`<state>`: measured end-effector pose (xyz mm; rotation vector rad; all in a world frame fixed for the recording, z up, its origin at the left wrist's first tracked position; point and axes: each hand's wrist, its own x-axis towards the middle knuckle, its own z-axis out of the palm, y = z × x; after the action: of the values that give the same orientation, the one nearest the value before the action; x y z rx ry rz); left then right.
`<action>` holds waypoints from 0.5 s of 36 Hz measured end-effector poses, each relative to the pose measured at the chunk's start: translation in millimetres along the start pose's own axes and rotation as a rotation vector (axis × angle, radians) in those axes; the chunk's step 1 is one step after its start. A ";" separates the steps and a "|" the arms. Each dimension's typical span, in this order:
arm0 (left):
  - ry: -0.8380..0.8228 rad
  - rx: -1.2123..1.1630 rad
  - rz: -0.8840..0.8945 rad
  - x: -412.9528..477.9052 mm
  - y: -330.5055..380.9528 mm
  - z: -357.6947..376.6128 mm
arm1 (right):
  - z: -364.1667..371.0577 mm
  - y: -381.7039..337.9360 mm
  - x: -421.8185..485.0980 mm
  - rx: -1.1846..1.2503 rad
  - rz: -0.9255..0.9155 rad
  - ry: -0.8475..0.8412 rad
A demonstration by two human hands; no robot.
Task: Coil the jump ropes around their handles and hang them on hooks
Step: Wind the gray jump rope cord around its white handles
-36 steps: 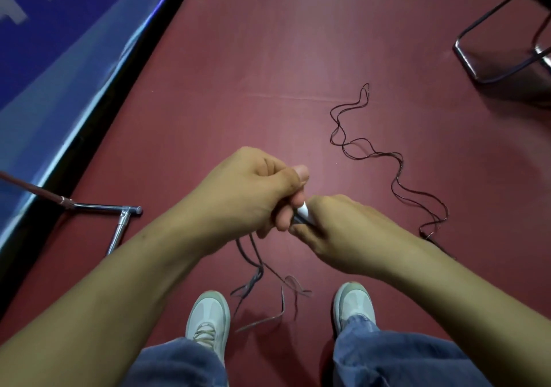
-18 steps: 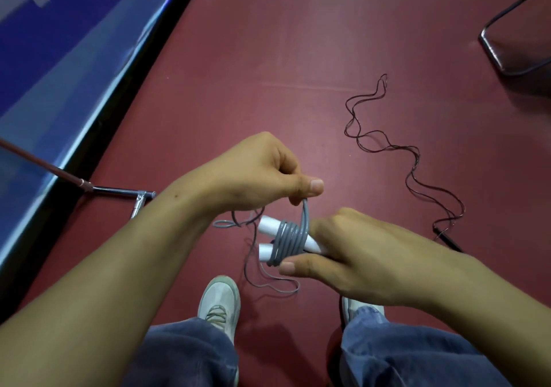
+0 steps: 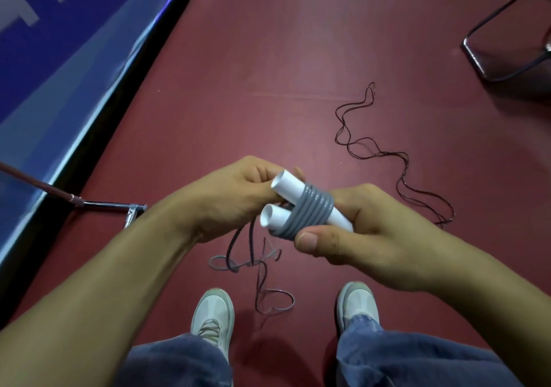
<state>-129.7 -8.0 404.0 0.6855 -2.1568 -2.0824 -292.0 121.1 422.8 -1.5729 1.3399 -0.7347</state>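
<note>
A: Obs. 1, landmark = the white handles (image 3: 287,199). Two white tubes lie side by side, their open ends toward the left hand (image 3: 235,196), tilted up and away from the person. Position against the hands?

B: They bridge both. The right hand (image 3: 357,234) is closed around their far ends: thumb underneath just below the coil, fingers curled over the top. The near ends stick out free toward the left hand.

A: The rope?

B: The grey rope (image 3: 311,212) is wound in about six tight turns round the middle of both handles, binding them together. The coil touches the right thumb.

A: Left hand state?

B: Curled nearly closed, against the open end of the upper handle. A loose strand leaves the coil on that side and drops from under the fingers; the pinch point itself is hidden, so I record a grip on the rope, contact not directly visible.

A: Loose tail?

B: It hangs below the handles and lies in loops on the red floor (image 3: 268,73), between the two shoes (image 3: 213,315).

A: Other items?

B: A dark thin rope (image 3: 369,145) lies squiggled on the floor, beyond and right of the handles, well apart from both hands. A metal stand foot (image 3: 119,206) sits left of the handles, by a blue mat (image 3: 59,29).
</note>
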 end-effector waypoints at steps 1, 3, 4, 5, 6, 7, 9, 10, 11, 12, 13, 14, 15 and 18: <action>0.002 -0.004 0.001 -0.1 1.9 1.2 | -1.1 1.1 -0.1 0.025 0.000 0.009; 0.025 0.052 0.029 -0.3 3.2 2.3 | -2.2 4.4 -1.1 0.057 0.017 0.024; 0.040 0.100 0.051 0.0 4.7 3.8 | -2.4 6.5 -1.3 0.078 0.031 0.035; 0.057 0.116 0.073 1.2 5.0 5.8 | -3.0 8.2 -1.1 0.106 0.046 0.055; 0.083 0.109 0.078 2.1 4.2 7.7 | -3.8 9.3 -0.9 0.134 0.061 0.082; 0.127 0.096 0.079 3.2 2.6 10.0 | -5.2 10.0 -0.4 0.154 0.080 0.114; 0.235 0.035 0.078 5.5 -0.2 15.4 | -8.6 9.4 1.3 0.150 0.112 0.176; 0.263 -0.001 0.083 6.1 0.3 18.9 | -10.1 9.1 2.6 0.142 0.127 0.204; 0.274 -0.044 0.084 7.2 0.0 21.3 | -11.4 8.6 3.8 0.158 0.150 0.234; 0.277 -0.095 0.082 8.2 -0.3 22.8 | -12.6 8.8 4.7 0.201 0.178 0.262; 0.279 -0.145 0.082 9.1 -1.0 23.6 | -13.8 9.2 5.4 0.271 0.203 0.285; 0.272 -0.191 0.090 8.9 -1.4 23.7 | -15.3 9.6 5.5 0.337 0.213 0.299; 0.258 -0.221 0.102 8.9 -1.9 23.7 | -16.4 9.5 5.4 0.384 0.209 0.306; 0.258 -0.197 0.169 6.8 -1.0 26.4 | -18.2 8.8 3.5 0.448 0.177 0.295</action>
<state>-144.7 14.2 399.2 0.6811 -1.7813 -1.9632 -310.8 113.0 421.8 -1.0062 1.3833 -1.0983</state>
